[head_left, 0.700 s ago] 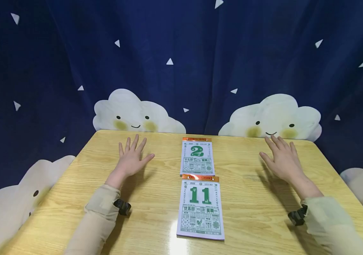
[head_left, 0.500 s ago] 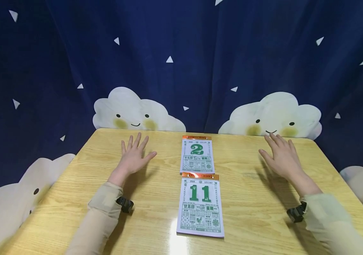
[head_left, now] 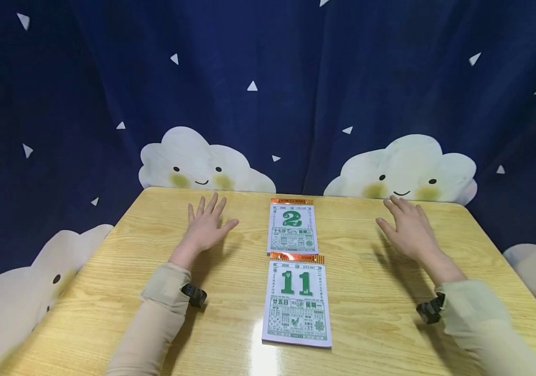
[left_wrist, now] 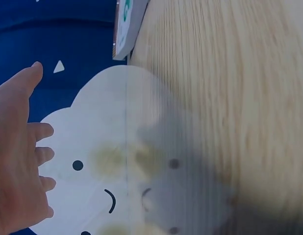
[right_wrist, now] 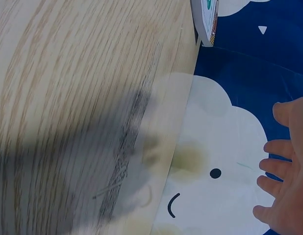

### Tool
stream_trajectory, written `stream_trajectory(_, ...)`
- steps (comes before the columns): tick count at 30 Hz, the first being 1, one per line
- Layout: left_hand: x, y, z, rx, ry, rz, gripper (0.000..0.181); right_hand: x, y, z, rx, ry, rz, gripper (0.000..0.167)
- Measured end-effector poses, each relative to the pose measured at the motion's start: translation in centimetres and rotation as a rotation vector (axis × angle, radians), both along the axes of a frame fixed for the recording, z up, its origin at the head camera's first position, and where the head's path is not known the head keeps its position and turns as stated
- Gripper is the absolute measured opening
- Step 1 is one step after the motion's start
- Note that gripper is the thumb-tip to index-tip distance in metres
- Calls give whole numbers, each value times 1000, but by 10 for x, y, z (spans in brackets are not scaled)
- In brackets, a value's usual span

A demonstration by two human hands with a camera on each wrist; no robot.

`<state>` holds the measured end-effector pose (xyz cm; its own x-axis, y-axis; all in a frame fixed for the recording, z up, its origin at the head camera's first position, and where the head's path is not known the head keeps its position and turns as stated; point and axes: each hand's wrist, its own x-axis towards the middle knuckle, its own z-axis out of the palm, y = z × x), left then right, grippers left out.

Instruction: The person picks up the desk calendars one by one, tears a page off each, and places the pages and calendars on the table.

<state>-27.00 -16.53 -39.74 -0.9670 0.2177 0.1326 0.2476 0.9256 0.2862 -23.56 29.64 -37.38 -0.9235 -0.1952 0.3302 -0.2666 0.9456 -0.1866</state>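
Note:
Two calendar pads lie in a column on the table. The far pad [head_left: 292, 227] shows a green 2; the near pad [head_left: 296, 305] shows a green 11, its orange top strip at the far pad's lower edge. To their left, the left hand [head_left: 204, 230] is held above the table with fingers spread, holding nothing. The right hand [head_left: 410, 230] hovers on the other side, fingers extended and empty. Each wrist view shows its hand, left [left_wrist: 16, 156] and right [right_wrist: 291, 166], raised off the wood, with a pad's end at the top.
The pale wooden table [head_left: 357, 324] reflects light near its front. Behind it hangs a dark blue curtain [head_left: 287, 52] with white triangles and smiling clouds. Black wrist cameras sit at the cuffs, left [head_left: 195, 295] and right [head_left: 430, 310].
Both hands have shifted slightly inward, the left to the right and the right to the left, closer to the pads. The pads lie where they were on the table.

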Motion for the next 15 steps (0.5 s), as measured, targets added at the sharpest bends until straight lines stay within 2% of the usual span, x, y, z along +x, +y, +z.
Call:
stream_trajectory(7,0,10,-3,52,-30,5,76,-4,-8,-3,-3,5,14,55)
stream_trajectory(15,-1,20,-6,129,8,8,72,-9,-22,-6,-49,-43,-3,54)
